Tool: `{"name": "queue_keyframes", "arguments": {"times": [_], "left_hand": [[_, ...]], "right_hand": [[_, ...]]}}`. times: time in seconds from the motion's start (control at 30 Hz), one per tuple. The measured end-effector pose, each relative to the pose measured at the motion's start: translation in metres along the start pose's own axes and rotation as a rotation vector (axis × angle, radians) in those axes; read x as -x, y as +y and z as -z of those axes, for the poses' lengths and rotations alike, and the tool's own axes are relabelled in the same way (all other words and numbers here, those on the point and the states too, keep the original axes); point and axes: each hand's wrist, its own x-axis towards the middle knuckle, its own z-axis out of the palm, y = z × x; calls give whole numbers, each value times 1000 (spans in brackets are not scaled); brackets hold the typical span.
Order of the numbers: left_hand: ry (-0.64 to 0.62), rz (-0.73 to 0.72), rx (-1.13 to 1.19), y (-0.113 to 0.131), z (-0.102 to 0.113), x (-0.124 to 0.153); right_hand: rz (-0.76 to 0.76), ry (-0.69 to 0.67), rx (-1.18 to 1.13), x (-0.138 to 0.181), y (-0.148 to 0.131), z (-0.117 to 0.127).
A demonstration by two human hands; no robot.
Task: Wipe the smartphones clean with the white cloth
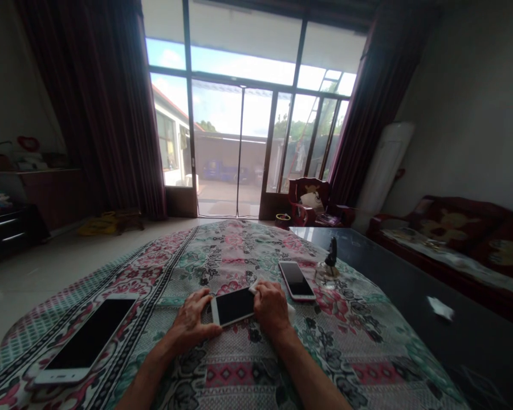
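Note:
A white phone [233, 306] with a dark screen lies on the flowered cloth [222, 250] between my hands. My left hand [190, 322] grips its near left corner, fingers curled round the edge. My right hand [271, 307] is closed on a white wipe [253, 289] at the phone's right end, pressing it against the phone. A second white phone [297, 280] lies just right of my right hand. A larger white phone [88, 339] lies at the cloth's left edge.
A small glass burner with a dark top [328, 267] stands right of the second phone. The dark glass table [431, 302] extends right, with a white scrap [440, 307] on it. A sofa [461, 239] lies beyond, and glass doors [239, 148] ahead.

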Motion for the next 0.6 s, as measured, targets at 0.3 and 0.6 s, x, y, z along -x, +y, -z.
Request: {"name": "queue_keyframes", "arguments": {"times": [0.3,0.6], "left_hand": [[-18,27,-34,7,3,0],[-8,22,-33,1,-2,-2]], "right_hand": [[336,-106,-99,22,-39,-3],[340,-131,-232,16,-41,-11]]}}
